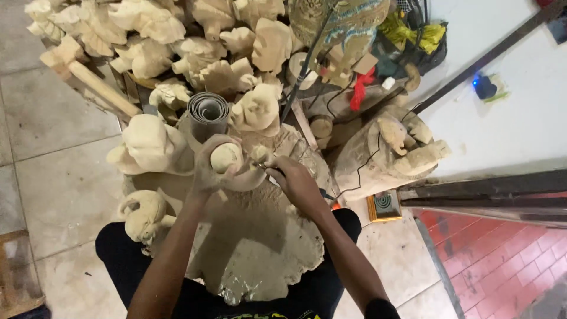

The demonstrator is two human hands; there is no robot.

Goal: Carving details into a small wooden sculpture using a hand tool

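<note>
- Pale, unfinished wood everywhere: a heap of rough-cut carvings (195,41) fills the top of the head view, piled on the grey tile floor (53,118).
- Left hand (209,168), dusted with sawdust, is wrapped around a small wooden figure (227,157), its rounded end showing above the fingers.
- Right hand (298,183) is clenched on a thin carving tool (266,168); its tip meets the figure's right side. The two hands sit close together, just beside each other.
- The figure is held over a dust-coated cloth (254,242) spread across the person's lap.
- A grey roll of sandpaper (208,112) stands just behind the left hand.
- A larger carved piece (142,214) lies by the left knee.
- A small yellow-framed box (384,207) rests on the floor, right of the right forearm.
</note>
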